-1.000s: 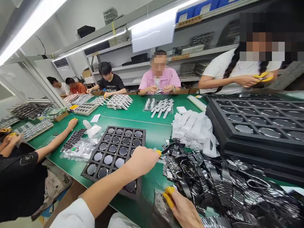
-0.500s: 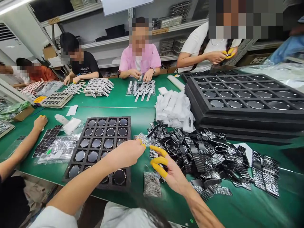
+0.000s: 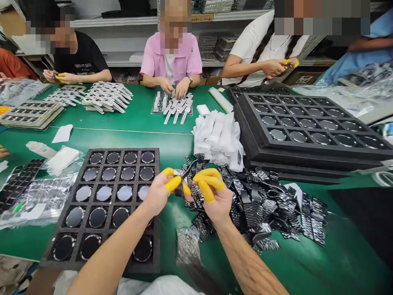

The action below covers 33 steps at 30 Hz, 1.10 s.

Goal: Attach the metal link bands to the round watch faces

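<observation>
My left hand (image 3: 161, 190), with yellow finger cots, pinches a black watch strap (image 3: 179, 189) that has a shiny metallic end. Facing it, my right hand (image 3: 215, 194) has its fingers curled in, also in yellow cots. What those fingers hold, if anything, is hidden. Just beyond and to the right lies a loose heap of glossy black watch straps (image 3: 254, 200). Below the hands a small clear bag of thin metal pins (image 3: 188, 246) rests on the table. Under my left forearm, a black foam tray (image 3: 156, 250) holds round dark watch faces, partly covered by the arm.
Stacked foam trays (image 3: 258, 153) with watch faces stand at right. A pile of white wrapped pieces (image 3: 216, 137) sits behind the straps. Plastic bags (image 3: 61, 190) lie left. Across the green table (image 3: 129, 137), several people handle parts near white straps (image 3: 106, 96).
My right hand has gone from spread fingers to curled ones. A dark strap now shows at my left fingers. The view has shifted, and the arm at far left is mostly out of it.
</observation>
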Motion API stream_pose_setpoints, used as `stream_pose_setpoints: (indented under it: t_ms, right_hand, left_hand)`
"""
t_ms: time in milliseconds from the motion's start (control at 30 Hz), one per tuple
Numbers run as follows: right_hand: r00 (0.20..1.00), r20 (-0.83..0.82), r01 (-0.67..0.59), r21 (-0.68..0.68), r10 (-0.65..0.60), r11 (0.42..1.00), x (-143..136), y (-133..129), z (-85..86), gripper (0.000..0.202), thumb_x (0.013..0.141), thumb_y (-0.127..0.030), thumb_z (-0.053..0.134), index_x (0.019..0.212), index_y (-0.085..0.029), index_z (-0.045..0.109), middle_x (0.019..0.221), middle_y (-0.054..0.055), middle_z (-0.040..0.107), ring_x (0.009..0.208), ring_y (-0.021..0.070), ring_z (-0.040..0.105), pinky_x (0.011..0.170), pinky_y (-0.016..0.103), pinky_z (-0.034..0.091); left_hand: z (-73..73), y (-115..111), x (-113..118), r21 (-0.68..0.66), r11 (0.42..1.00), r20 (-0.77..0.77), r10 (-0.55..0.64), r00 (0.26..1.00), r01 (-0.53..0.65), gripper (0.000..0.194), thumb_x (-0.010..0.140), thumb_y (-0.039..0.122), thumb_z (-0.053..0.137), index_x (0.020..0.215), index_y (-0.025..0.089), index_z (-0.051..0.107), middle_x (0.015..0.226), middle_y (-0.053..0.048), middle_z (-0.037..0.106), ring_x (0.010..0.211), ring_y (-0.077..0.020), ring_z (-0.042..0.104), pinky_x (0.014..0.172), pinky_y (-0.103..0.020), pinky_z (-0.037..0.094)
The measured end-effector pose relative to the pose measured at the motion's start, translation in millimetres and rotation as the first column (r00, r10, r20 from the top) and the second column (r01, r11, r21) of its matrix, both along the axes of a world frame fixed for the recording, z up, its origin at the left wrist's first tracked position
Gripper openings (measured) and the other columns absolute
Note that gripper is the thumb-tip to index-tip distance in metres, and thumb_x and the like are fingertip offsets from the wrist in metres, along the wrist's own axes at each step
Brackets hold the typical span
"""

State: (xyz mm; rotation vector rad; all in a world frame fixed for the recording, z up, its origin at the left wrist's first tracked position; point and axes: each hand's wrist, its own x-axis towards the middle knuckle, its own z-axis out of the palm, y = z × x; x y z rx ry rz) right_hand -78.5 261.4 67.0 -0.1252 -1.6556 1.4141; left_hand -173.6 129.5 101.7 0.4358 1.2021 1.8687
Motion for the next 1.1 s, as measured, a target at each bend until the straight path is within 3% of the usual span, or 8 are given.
stream_pose_setpoints:
  t_ms: [133, 267, 467, 567, 700, 833, 967, 1100]
  right_hand:
    - [0.998, -0.046, 0.036, -0.131, -0.042, 0.991, -13.5, -5.5, -9.9, 0.004, 0.095, -0.031, 0.077, 0.095, -0.026, 0.076, 0.094, 0.003, 0.07, 0.078, 0.0179, 0.068, 0.067, 0.032, 0.06]
    - [0.999, -0.016, 0.044, -0.183, -0.048, 0.982, -17.5, -11.5, -17.9, 0.009, 0.095, -0.033, 0.078, 0.099, -0.026, 0.075, 0.09, 0.002, 0.074, 0.072, 0.0161, 0.069, 0.062, 0.028, 0.061]
    - [0.999, -0.025, 0.032, 0.03, -0.032, 0.999, -13.2, -10.9, -16.7, 0.007, 0.1, -0.031, 0.072, 0.098, -0.025, 0.076, 0.088, 0.005, 0.079, 0.084, 0.0223, 0.077, 0.076, 0.038, 0.067]
    - [1.0, -0.017, 0.009, 0.047, -0.008, 0.999, -11.3, -9.4, -20.8, 0.006, 0.101, -0.027, 0.07, 0.103, -0.026, 0.076, 0.095, 0.006, 0.081, 0.088, 0.0235, 0.079, 0.076, 0.038, 0.068]
    - [0.999, -0.037, -0.026, 0.175, 0.033, 0.984, -11.9, -3.7, -21.7, 0.022, 0.099, -0.015, 0.07, 0.114, -0.028, 0.077, 0.102, 0.005, 0.083, 0.092, 0.0238, 0.081, 0.081, 0.039, 0.069]
    - [0.983, -0.009, -0.174, 0.275, 0.183, 0.946, -14.8, 9.8, -12.1, 0.023, 0.1, -0.019, 0.07, 0.12, -0.029, 0.077, 0.105, 0.006, 0.083, 0.093, 0.0234, 0.081, 0.081, 0.038, 0.069]
    - [0.923, 0.082, -0.383, 0.264, 0.375, 0.885, -15.0, 23.2, -4.2, 0.023, 0.101, -0.038, 0.072, 0.121, -0.027, 0.076, 0.1, 0.006, 0.083, 0.091, 0.0201, 0.079, 0.079, 0.033, 0.067]
    - [0.886, 0.061, -0.461, 0.221, 0.46, 0.859, -13.4, 27.6, -3.0, 0.021, 0.104, -0.04, 0.067, 0.116, -0.026, 0.077, 0.1, 0.006, 0.082, 0.092, 0.018, 0.078, 0.08, 0.031, 0.065]
  left_hand:
    - [-6.6, -1.8, 14.5, 0.004, 0.991, 0.156, -0.136, 0.978, 0.137, 0.047, 0.087, 0.06, 0.077, 0.094, 0.021, 0.054, 0.054, 0.008, 0.059, 0.035, -0.0091, 0.043, 0.043, -0.023, 0.048]
    - [-13.9, -2.0, 17.5, 0.009, 0.988, 0.237, -0.149, 0.96, 0.151, 0.048, 0.087, 0.061, 0.077, 0.095, 0.022, 0.051, 0.053, 0.009, 0.058, 0.033, -0.0081, 0.038, 0.038, -0.02, 0.044]
    - [-17.7, -3.3, 14.5, -0.033, 0.993, 0.384, -0.088, 0.919, 0.109, 0.051, 0.083, 0.062, 0.081, 0.097, 0.022, 0.052, 0.051, 0.009, 0.058, 0.03, -0.0076, 0.037, 0.033, -0.02, 0.043]
    - [-11.6, -4.8, 13.1, -0.059, 0.995, 0.411, -0.05, 0.91, 0.081, 0.054, 0.079, 0.061, 0.085, 0.096, 0.02, 0.054, 0.051, 0.008, 0.058, 0.031, -0.0071, 0.039, 0.035, -0.02, 0.045]
    - [-7.9, -7.0, 10.9, -0.05, 0.996, 0.444, -0.044, 0.895, 0.073, 0.049, 0.081, 0.056, 0.085, 0.095, 0.02, 0.056, 0.051, 0.007, 0.06, 0.031, -0.0071, 0.04, 0.036, -0.02, 0.047]
    - [-14.7, -10.7, 7.5, 0.052, 0.983, 0.504, -0.179, 0.845, 0.177, 0.035, 0.087, 0.049, 0.077, 0.093, 0.019, 0.059, 0.046, 0.006, 0.055, 0.028, -0.0081, 0.034, 0.031, -0.021, 0.043]
    - [-19.6, -15.0, 2.5, 0.113, 0.945, 0.57, -0.315, 0.759, 0.307, 0.028, 0.091, 0.044, 0.068, 0.089, 0.016, 0.063, 0.04, 0.007, 0.046, 0.026, -0.0079, 0.028, 0.03, -0.02, 0.041]
    - [-20.3, -18.4, 0.0, 0.124, 0.912, 0.566, -0.389, 0.727, 0.391, 0.024, 0.094, 0.04, 0.063, 0.091, 0.016, 0.064, 0.043, 0.006, 0.048, 0.026, -0.0085, 0.029, 0.031, -0.021, 0.042]
